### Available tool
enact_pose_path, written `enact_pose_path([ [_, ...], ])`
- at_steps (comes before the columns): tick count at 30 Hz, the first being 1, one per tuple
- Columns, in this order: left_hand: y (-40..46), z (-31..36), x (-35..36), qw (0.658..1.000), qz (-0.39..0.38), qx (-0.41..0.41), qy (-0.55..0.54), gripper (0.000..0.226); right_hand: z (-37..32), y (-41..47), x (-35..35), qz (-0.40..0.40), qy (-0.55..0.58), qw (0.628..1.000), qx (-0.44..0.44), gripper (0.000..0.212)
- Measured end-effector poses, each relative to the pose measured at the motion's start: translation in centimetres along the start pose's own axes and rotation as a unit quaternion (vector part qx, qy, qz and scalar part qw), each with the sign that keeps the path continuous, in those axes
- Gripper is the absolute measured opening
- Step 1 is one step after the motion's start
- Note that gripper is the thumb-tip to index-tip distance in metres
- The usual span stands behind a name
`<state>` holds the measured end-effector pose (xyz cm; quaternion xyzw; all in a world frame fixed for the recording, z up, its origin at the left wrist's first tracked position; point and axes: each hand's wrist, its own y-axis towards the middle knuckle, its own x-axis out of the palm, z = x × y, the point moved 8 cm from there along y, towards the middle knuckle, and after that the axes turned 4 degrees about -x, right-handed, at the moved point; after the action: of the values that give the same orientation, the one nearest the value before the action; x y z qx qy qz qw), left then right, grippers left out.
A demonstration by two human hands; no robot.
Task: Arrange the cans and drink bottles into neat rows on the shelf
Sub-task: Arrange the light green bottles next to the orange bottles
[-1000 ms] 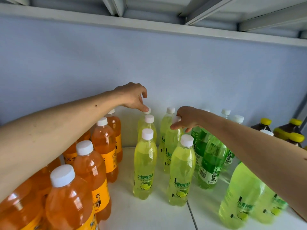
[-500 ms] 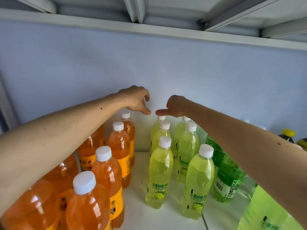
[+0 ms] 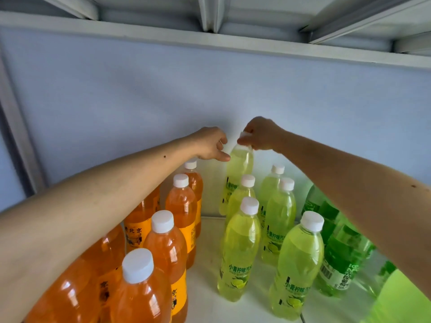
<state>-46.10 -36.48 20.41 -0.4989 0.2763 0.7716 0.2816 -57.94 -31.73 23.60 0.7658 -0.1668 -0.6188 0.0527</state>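
the right hand (image 3: 262,134) pinches the white cap of a clear plastic bottle of yellow-green lemon drink (image 3: 239,169), held raised and slightly tilted above the back of the white shelf board (image 3: 205,287). the left hand (image 3: 211,144), fingers loosely curled and holding nothing, touches that raised bottle's shoulder with a fingertip. left of the raised bottle stand orange soda bottles (image 3: 179,206); right and in front, more lemon bottles (image 3: 240,248), then green bottles (image 3: 338,259).

Both arms reach forward; the right hand (image 3: 261,134) pinches something, the left hand (image 3: 211,145) has fingers loosely curled.
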Motion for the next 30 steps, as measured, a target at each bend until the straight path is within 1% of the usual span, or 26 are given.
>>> enact_pose_path([
  [3,0.4,0.8,-0.3,1.0,0.013,-0.003,-0.021,0.07,-0.8,0.5,-3.1,0.065,0.033,0.997,-0.016,0.03],
  [6,0.8,1.3,-1.4,0.998,0.048,-0.001,-0.041,0.06,-1.2,0.7,-4.6,0.09,0.087,0.992,-0.017,0.026],
  [9,1.2,1.1,-2.2,0.997,0.067,-0.009,-0.045,0.059,-1.6,0.8,-5.0,0.093,0.102,0.99,-0.018,0.026],
  [15,1.0,1.2,-1.8,0.998,0.064,-0.009,-0.026,0.058,-1.9,0.8,-4.7,0.086,0.084,0.993,-0.02,0.026],
  [18,0.9,1.2,-1.4,0.999,0.044,-0.009,0.006,0.058,-1.7,0.6,-4.3,0.089,0.078,0.993,-0.014,0.032],
  [21,0.4,0.9,-1.1,0.997,0.018,-0.015,0.077,0.065,-1.1,-0.1,-2.2,0.062,0.065,0.996,-0.001,0.035],
  [24,-0.2,0.5,-1.3,0.992,0.015,-0.015,0.125,0.065,-0.1,-0.9,1.5,0.014,0.058,0.998,0.019,0.035],
  [27,-0.7,0.2,-1.2,0.988,0.013,-0.014,0.152,0.063,0.9,-1.4,4.4,-0.014,0.06,0.997,0.039,0.033],
  [30,-1.0,0.0,-0.9,0.986,0.014,-0.015,0.164,0.063,1.6,-1.8,5.8,-0.034,0.053,0.997,0.054,0.034],
])
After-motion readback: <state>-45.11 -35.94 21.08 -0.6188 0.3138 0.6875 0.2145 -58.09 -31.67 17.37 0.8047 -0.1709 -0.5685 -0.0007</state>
